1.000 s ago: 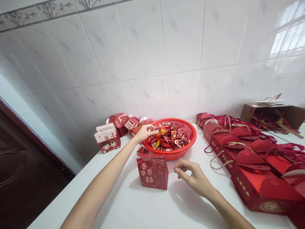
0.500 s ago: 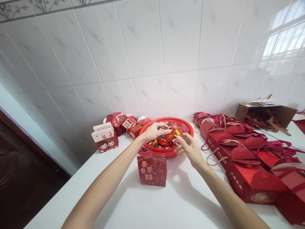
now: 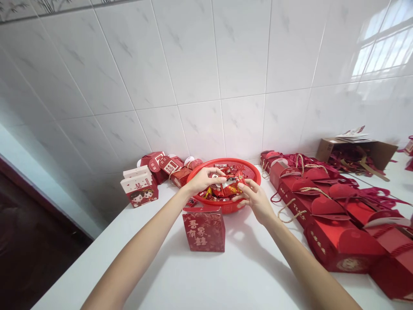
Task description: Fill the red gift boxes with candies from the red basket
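Note:
Over the red basket [image 3: 247, 166] my left hand [image 3: 206, 180] is closed on wrapped candies. My right hand [image 3: 253, 199] pinches the right end of a shiny red and gold candy packet [image 3: 232, 186], which lies between both hands. More wrapped sweets show in the basket below; my fingers hide part of them. Just in front of the basket stands a dark red box [image 3: 204, 231] with gold characters, upright on the white table [image 3: 251, 275]. Neither hand touches it.
Small boxes with cartoon figures [image 3: 142, 191] stand at the left, beside other red boxes [image 3: 174, 169]. Rows of red boxes with rope handles [image 3: 342, 241] fill the right side. Behind them a cardboard box [image 3: 377, 155] holds ribbons. A tiled wall [image 3: 200, 86] rises behind the table.
The candy packet between my hands has turned flatter and sits slightly lower and to the left. Both hands have shifted slightly left, and the whole view has moved a little.

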A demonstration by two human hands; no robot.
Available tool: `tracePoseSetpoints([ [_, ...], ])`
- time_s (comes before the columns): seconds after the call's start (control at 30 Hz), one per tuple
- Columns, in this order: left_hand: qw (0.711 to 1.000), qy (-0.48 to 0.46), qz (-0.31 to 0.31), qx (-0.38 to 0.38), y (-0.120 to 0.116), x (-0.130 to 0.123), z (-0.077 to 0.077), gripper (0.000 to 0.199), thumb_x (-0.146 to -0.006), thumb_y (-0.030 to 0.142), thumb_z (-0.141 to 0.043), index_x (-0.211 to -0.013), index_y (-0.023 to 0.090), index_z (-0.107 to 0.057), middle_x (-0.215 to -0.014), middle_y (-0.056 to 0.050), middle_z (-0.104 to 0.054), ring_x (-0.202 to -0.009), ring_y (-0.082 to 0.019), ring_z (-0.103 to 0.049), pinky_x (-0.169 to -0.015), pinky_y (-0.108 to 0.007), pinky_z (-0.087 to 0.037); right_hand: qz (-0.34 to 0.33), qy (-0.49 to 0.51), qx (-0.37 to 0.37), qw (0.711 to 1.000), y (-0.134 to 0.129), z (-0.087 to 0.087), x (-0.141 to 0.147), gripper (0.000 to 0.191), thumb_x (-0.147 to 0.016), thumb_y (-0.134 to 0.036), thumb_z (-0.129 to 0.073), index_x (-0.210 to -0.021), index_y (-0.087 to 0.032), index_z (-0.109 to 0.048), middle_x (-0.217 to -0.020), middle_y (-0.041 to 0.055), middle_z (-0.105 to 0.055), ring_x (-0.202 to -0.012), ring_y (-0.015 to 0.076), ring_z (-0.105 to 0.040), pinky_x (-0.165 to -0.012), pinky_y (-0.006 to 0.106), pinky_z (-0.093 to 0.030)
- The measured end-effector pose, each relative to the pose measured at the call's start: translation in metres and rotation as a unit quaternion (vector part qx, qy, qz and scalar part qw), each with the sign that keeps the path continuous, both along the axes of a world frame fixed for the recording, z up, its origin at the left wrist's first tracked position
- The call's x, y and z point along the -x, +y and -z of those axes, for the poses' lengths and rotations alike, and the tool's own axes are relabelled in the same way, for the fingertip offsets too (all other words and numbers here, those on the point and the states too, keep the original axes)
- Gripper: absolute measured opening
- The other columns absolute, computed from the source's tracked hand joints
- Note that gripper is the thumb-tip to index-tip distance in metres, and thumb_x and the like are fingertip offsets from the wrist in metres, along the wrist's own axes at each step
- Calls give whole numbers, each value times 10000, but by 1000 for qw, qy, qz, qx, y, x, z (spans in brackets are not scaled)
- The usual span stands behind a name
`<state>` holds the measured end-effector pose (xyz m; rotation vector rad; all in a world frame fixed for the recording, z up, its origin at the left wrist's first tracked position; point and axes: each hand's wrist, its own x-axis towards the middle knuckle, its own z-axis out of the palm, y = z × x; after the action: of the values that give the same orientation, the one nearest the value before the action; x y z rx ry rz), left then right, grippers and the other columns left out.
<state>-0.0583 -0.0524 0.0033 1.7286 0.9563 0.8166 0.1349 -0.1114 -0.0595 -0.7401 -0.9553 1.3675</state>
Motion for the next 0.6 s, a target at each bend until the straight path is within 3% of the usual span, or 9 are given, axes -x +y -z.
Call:
tracePoseSetpoints([
  [0.17, 998, -41, 36, 23, -2, -6, 1, 397, -623, 442, -885, -766, 149, -658, -668, 31, -646, -554, -117, -620, -566, -254, -537, 12, 39, -5, 999, 1, 1, 0, 481, -580, -534, -881, -800, -173, -652, -746, 20, -722, -521, 138, -659, -446, 217, -510],
  [0.27, 995, -70, 30, 67, 1, -6, 1, 377, -611, 399, -902, -786, 143, -688, -675, 35, -636, -571, -105, -612, -569, -238, -540, 21, 67, 5, 998, 4, 3, -2, 481, -557, -511, -898, -768, -178, -622, -682, -6, -690, -451, 112, -611, -413, 210, -480],
  [0.37, 989, -101, 4, 109, 5, -2, 1, 277, -698, 319, -852, -879, 140, -740, -769, 0, -678, -669, -116, -643, -646, -247, -561, 70, 82, 6, 994, 9, 7, -7, 514, -527, -505, -913, -728, -189, -562, -628, -43, -625, -419, 108, -600, -399, 209, -475],
  [0.47, 985, -122, -9, 126, 7, 6, 2, 247, -732, 205, -799, -967, 145, -755, -835, -29, -707, -761, -138, -672, -750, -282, -574, 102, 74, 3, 992, 11, 10, -12, 537, -517, -492, -923, -723, -197, -525, -645, -47, -608, -508, 144, -676, -484, 227, -554],
  [0.6, 986, -131, -29, 99, 10, 12, 9, 387, -692, 127, -788, -1071, 151, -710, -805, -8, -703, -775, -143, -686, -806, -307, -576, 95, 29, -21, 995, 12, 12, -14, 494, -568, -475, -901, -754, -195, -538, -698, -17, -639, -646, 208, -743, -625, 289, -624],
])
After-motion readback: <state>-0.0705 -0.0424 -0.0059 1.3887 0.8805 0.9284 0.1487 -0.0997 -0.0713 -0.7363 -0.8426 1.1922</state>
